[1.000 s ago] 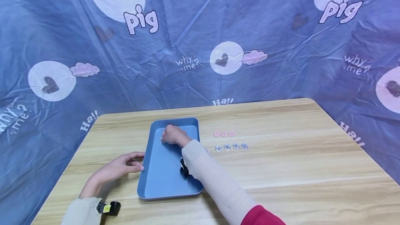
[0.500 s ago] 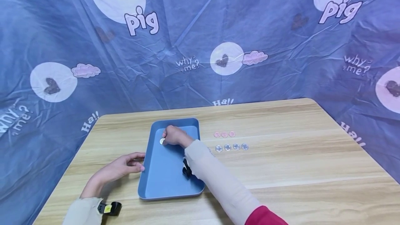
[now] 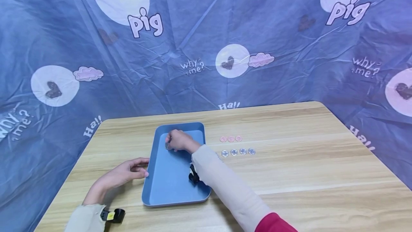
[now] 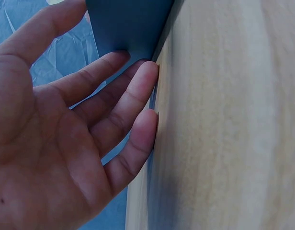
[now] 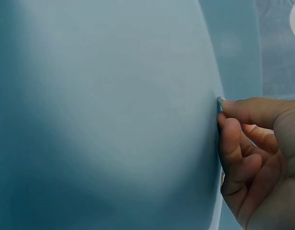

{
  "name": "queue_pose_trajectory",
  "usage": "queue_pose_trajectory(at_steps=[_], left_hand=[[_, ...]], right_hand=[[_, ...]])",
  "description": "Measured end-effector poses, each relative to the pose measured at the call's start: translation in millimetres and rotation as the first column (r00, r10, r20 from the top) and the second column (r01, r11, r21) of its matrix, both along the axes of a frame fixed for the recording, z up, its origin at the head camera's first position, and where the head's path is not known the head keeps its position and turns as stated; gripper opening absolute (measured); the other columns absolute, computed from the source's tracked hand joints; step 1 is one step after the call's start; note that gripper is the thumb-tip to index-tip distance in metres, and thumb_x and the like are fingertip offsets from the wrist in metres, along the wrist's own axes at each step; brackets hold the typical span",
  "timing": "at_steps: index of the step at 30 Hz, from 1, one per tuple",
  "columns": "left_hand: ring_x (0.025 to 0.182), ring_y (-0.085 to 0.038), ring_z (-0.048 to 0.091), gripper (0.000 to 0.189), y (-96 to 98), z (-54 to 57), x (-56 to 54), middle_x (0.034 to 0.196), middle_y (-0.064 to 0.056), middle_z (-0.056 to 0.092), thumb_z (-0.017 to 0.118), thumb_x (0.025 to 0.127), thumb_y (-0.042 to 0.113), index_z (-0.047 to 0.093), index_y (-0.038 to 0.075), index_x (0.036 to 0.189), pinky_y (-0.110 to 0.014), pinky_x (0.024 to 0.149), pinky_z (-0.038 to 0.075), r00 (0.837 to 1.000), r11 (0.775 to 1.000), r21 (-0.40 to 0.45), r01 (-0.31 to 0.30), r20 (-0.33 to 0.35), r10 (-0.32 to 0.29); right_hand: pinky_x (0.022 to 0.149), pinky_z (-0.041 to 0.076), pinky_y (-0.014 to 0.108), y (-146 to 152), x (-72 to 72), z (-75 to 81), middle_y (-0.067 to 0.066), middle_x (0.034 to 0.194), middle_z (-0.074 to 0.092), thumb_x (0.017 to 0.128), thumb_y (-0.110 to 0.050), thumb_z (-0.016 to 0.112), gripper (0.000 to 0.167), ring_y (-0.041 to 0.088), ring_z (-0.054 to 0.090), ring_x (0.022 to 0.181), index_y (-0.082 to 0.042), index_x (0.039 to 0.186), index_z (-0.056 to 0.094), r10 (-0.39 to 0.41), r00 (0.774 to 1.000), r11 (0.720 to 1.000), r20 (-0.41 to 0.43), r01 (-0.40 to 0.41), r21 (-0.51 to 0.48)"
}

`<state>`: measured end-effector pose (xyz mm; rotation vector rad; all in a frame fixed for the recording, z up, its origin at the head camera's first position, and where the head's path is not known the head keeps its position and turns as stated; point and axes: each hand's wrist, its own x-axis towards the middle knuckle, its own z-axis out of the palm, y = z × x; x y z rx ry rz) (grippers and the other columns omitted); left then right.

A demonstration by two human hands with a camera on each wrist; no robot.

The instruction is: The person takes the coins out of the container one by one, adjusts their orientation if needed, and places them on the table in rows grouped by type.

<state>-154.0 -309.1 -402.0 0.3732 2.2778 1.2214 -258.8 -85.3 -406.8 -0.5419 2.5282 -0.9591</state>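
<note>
A shallow blue tray (image 3: 173,185) lies on the table. Inside its far left part, my right hand (image 3: 181,140) pinches a silver coin (image 3: 167,146) close to the tray floor. The right wrist view shows the thumb and curled fingers of the right hand (image 5: 262,148) down at the tray floor; only a sliver at the thumb tip shows there. My left hand (image 3: 123,173) touches the tray's left side, its fingers loosely extended. In the left wrist view, fingertips of the left hand (image 4: 75,134) rest against the tray wall (image 4: 128,28) and the tabletop.
Right of the tray, three pink coins (image 3: 230,139) lie in a row, with a row of several silver coins (image 3: 243,151) nearer me. The right sleeve (image 3: 225,182) crosses the tray's right rim. A blue printed cloth (image 3: 199,92) hangs behind the wooden table (image 3: 309,174).
The silver coin, mostly covered by the fingers at first, came into sight flat and bright, and now looks darker and tilted. My right hand shifted slightly; the left hand stayed in place.
</note>
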Motion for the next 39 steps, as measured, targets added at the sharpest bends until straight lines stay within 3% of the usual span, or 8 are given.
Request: queue_pose_trajectory(at_steps=[6,14,21,26,39], left_hand=[[0.113,-0.024,0.058,0.068,-0.1,-0.7,-0.2,0.140,-0.032,0.045,0.062,0.094,0.026,0.034,-0.011,0.143,-0.021,0.089,0.046,1.000,1.000,0.003,0.002,0.001,-0.002],[0.114,-0.025,0.058,0.067,-0.8,-1.2,-0.8,0.141,-0.031,0.044,0.061,0.095,0.026,0.033,-0.010,0.144,-0.029,0.092,0.046,1.000,1.000,0.006,0.012,0.001,-0.012],[0.113,-0.024,0.059,0.067,-0.8,-0.5,-0.6,0.141,-0.030,0.045,0.061,0.095,0.026,0.034,-0.009,0.144,-0.032,0.094,0.046,1.000,1.000,0.001,0.007,-0.003,-0.007],[0.113,-0.025,0.058,0.066,0.1,-0.4,-0.6,0.141,-0.031,0.045,0.062,0.094,0.025,0.034,-0.009,0.144,-0.030,0.094,0.045,1.000,1.000,0.005,0.011,-0.007,-0.011],[0.115,-0.029,0.058,0.067,0.3,2.0,0.6,0.140,-0.032,0.045,0.062,0.094,0.026,0.034,-0.010,0.143,-0.028,0.094,0.046,1.000,1.000,-0.010,0.016,-0.027,-0.016]], right_hand=[[0.056,0.048,0.023,1.7,-1.1,3.2,0.002,0.082,0.064,0.087,-0.003,0.067,0.009,0.013,0.056,0.055,-0.006,0.096,0.067,-0.004,0.993,0.984,0.122,0.025,-0.174],[0.069,0.055,0.032,5.2,-2.0,26.6,0.004,0.085,0.066,0.089,-0.006,0.064,0.015,0.019,0.057,0.058,-0.004,0.103,0.067,0.044,0.981,0.942,0.187,0.022,-0.335],[0.050,0.031,0.026,19.1,-2.3,47.9,0.003,0.081,0.066,0.090,-0.008,0.063,0.020,0.023,0.057,0.066,-0.007,0.110,0.065,0.057,0.970,0.916,0.235,0.043,-0.400],[0.049,0.035,0.022,32.7,-1.5,59.0,0.007,0.080,0.066,0.089,-0.008,0.064,0.029,0.018,0.055,0.064,-0.004,0.118,0.062,0.080,0.970,0.904,0.229,0.026,-0.426],[0.048,0.034,0.020,85.6,11.2,97.3,-0.002,0.065,0.060,0.088,-0.008,0.061,0.035,0.011,0.051,0.056,-0.004,0.123,0.063,0.134,0.978,0.906,0.162,-0.055,-0.419]])
